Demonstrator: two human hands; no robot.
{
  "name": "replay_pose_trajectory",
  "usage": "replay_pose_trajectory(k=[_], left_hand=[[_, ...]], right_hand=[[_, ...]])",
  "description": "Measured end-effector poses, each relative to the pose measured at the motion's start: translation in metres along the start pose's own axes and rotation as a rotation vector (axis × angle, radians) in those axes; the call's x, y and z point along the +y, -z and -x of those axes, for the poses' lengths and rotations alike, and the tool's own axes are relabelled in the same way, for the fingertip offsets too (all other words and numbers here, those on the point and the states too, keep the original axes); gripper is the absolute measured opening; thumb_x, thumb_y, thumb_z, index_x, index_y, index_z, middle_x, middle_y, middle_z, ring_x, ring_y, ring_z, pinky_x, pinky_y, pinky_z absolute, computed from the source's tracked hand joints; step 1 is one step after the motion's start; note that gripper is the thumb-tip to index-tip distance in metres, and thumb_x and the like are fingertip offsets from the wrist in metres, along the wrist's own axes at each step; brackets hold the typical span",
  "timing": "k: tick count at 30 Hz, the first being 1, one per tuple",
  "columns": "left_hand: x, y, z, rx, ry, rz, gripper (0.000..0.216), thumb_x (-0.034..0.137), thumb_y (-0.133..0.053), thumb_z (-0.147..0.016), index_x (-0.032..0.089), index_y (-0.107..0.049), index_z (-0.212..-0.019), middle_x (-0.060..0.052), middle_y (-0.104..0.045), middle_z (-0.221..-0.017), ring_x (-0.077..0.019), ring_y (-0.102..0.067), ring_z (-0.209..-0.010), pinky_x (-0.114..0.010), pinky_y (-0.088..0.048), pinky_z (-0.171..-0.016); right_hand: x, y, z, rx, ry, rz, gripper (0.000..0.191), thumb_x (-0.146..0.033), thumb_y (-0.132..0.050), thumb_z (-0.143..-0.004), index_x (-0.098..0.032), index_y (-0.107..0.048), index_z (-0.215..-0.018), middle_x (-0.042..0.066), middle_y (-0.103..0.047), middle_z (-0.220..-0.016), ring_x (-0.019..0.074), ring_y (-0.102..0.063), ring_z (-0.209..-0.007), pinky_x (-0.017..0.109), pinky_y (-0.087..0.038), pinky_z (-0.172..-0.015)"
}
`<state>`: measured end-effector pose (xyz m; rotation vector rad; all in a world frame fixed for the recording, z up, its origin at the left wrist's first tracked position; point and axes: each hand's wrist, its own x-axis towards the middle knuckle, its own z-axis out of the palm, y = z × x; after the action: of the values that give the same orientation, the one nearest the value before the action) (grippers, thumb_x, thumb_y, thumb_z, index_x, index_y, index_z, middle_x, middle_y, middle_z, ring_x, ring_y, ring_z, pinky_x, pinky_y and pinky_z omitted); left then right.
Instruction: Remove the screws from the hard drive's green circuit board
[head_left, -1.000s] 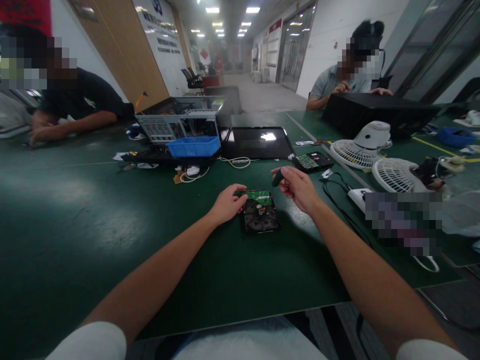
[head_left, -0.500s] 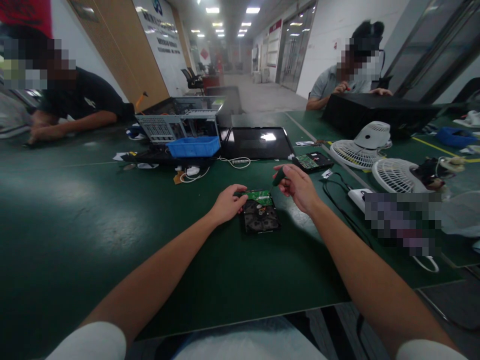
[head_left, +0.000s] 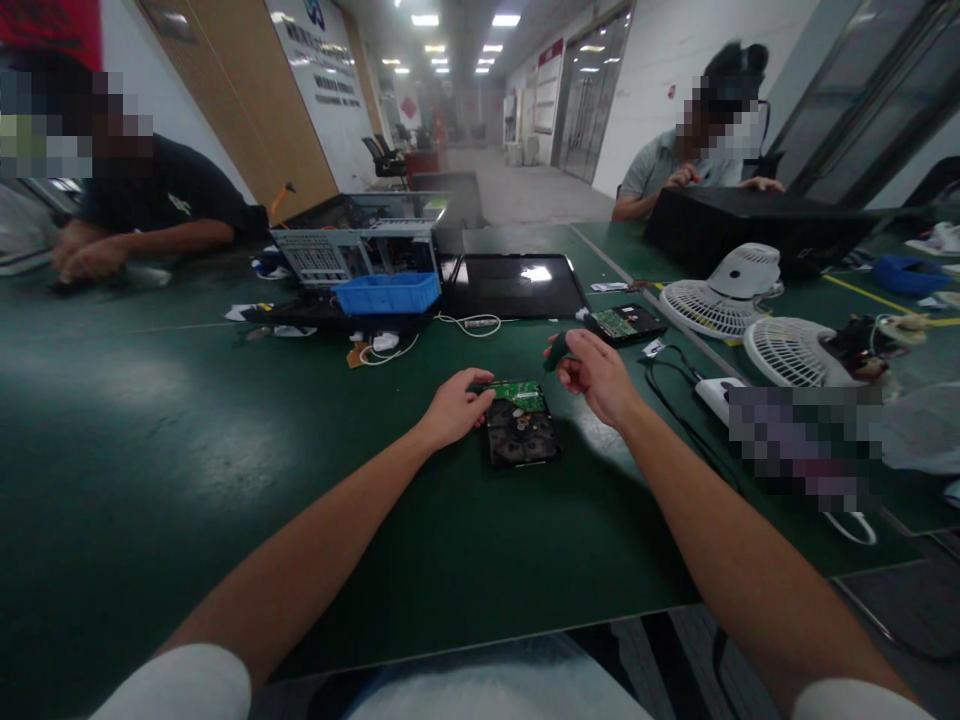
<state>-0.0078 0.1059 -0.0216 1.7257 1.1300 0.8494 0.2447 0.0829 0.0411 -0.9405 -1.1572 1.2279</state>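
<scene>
A hard drive [head_left: 523, 434] lies on the green table with its green circuit board [head_left: 517, 397] facing up at the far end. My left hand [head_left: 455, 409] grips the drive's left side near its far corner, thumb on top and fingers along the edge. In my right hand [head_left: 596, 374] is a screwdriver with a dark green handle [head_left: 556, 352], pinched between thumb and fingers. Its thin shaft points down at the far right corner of the circuit board; whether the tip sits in a screw is too small to tell.
Beyond the drive are a blue tray [head_left: 388, 294], an opened computer case [head_left: 360, 250], a black panel [head_left: 517, 286] and a second hard drive [head_left: 626, 322]. White fan parts [head_left: 716, 300], black cables and a white power strip [head_left: 718, 397] lie to the right. Two people sit across the table.
My hands, the screwdriver and the hard drive stay almost in place. At the left, the other person's hands have shifted slightly and are blurred.
</scene>
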Motion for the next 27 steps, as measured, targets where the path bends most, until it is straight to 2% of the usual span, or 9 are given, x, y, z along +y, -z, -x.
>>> replay_pose_trajectory(k=[4, 8, 11, 14, 20, 24, 27], left_hand=[[-0.0005, -0.0005, 0.0001, 0.000, 0.004, 0.015, 0.036, 0.031, -0.066, -0.096, 0.018, -0.060, -0.129, -0.011, -0.069, -0.125, -0.0070, -0.062, -0.058, -0.021, -0.053, -0.050], [-0.0002, -0.0001, 0.0001, -0.001, 0.011, 0.018, 0.037, 0.032, -0.067, -0.095, 0.019, -0.060, -0.130, -0.011, -0.070, -0.119, -0.0080, -0.062, -0.058, -0.022, -0.053, -0.051], [0.0000, 0.0003, 0.0000, -0.006, 0.014, 0.023, 0.038, 0.032, -0.066, -0.096, 0.018, -0.060, -0.130, -0.010, -0.071, -0.113, -0.0090, -0.063, -0.059, -0.022, -0.053, -0.051], [-0.0001, 0.0000, -0.0001, -0.004, 0.011, 0.020, 0.037, 0.031, -0.066, -0.095, 0.018, -0.060, -0.130, -0.011, -0.071, -0.116, -0.0088, -0.063, -0.058, -0.022, -0.053, -0.051], [0.0001, -0.0007, 0.0004, -0.001, 0.001, 0.010, 0.036, 0.029, -0.065, -0.096, 0.018, -0.059, -0.129, -0.011, -0.069, -0.121, -0.0074, -0.061, -0.057, -0.022, -0.053, -0.051], [0.0004, -0.0008, 0.0006, 0.001, -0.004, 0.028, 0.036, 0.030, -0.065, -0.096, 0.017, -0.059, -0.129, -0.012, -0.067, -0.127, -0.0066, -0.061, -0.057, -0.021, -0.051, -0.050], [0.0002, -0.0003, 0.0007, -0.004, 0.002, 0.035, 0.037, 0.031, -0.066, -0.096, 0.017, -0.059, -0.130, -0.012, -0.068, -0.125, -0.0068, -0.061, -0.058, -0.021, -0.052, -0.050]], right_hand=[[-0.0021, -0.0020, 0.0027, -0.015, 0.002, 0.021, 0.040, -0.058, -0.076, -0.084, -0.024, -0.072, -0.104, 0.002, -0.068, -0.080, 0.0099, -0.053, -0.055, 0.022, -0.029, -0.042], [-0.0044, -0.0033, 0.0041, -0.030, 0.021, 0.030, 0.038, -0.058, -0.074, -0.085, -0.023, -0.072, -0.099, 0.006, -0.075, -0.101, 0.0103, -0.058, -0.059, 0.023, -0.034, -0.044], [-0.0047, -0.0033, 0.0035, -0.031, -0.002, 0.006, 0.043, -0.063, -0.068, -0.087, -0.022, -0.070, -0.100, 0.008, -0.077, -0.105, 0.0122, -0.060, -0.060, 0.025, -0.039, -0.047], [-0.0035, -0.0026, 0.0024, -0.024, -0.025, -0.010, 0.046, -0.065, -0.065, -0.088, -0.020, -0.070, -0.100, 0.009, -0.077, -0.101, 0.0124, -0.059, -0.058, 0.026, -0.037, -0.046], [-0.0009, -0.0009, 0.0023, -0.021, 0.028, 0.033, 0.036, -0.055, -0.071, -0.089, -0.024, -0.072, -0.105, 0.004, -0.074, -0.094, 0.0092, -0.053, -0.056, 0.022, -0.028, -0.044], [-0.0015, -0.0012, 0.0029, -0.044, 0.037, 0.042, 0.034, -0.055, -0.072, -0.089, -0.022, -0.072, -0.098, 0.005, -0.074, -0.098, 0.0098, -0.057, -0.058, 0.023, -0.033, -0.045], [-0.0019, -0.0015, 0.0021, -0.040, 0.020, 0.018, 0.042, -0.062, -0.068, -0.088, -0.021, -0.070, -0.098, 0.008, -0.076, -0.106, 0.0119, -0.061, -0.060, 0.025, -0.040, -0.048]])
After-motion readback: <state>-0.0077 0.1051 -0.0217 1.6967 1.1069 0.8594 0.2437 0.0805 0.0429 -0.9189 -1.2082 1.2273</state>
